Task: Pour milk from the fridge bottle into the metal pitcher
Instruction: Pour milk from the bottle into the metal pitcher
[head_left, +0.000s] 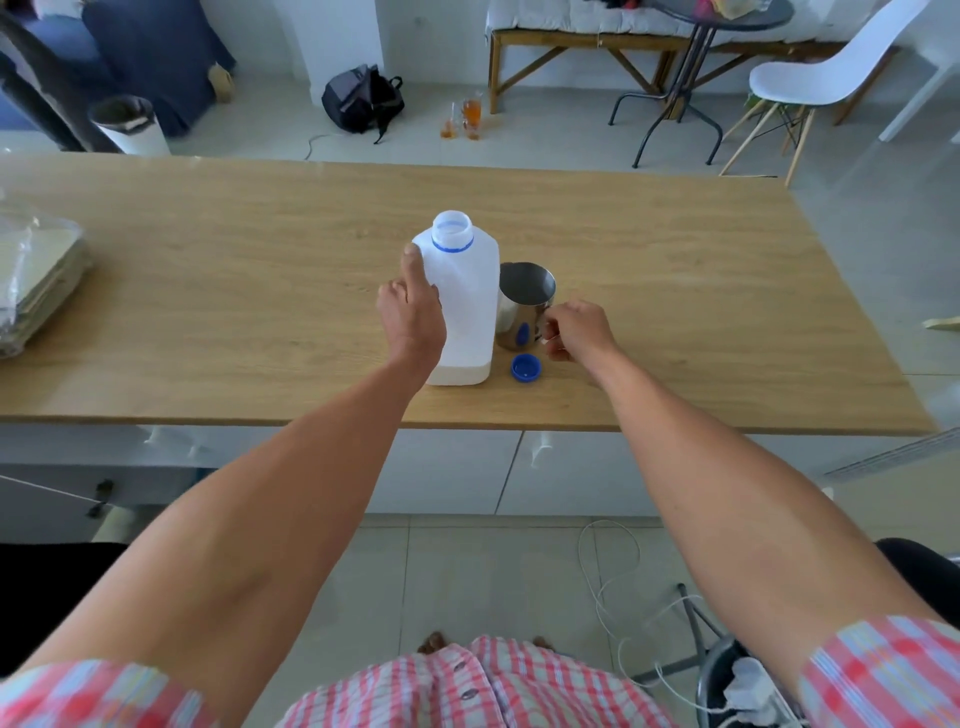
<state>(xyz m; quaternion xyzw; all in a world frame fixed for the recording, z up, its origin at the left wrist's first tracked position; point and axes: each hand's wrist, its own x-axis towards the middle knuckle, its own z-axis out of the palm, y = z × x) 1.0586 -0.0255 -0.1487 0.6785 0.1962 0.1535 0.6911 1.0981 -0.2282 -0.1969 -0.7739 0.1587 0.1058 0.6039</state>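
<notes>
My left hand wraps the left side of the milk bottle, which stands upright on the wooden counter, long axis vertical, open mouth up. My right hand is pinched on the handle of the metal pitcher just beside it. The blue cap lies off, near both. I judge little milk is left, so I should grip firmly, tip the bottle steeply towards the pitcher and steady the pitcher.

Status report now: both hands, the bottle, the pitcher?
Left hand grips milk bottle, upright, uncapped. Right hand on metal pitcher handle. Blue cap lies beside them.
</notes>
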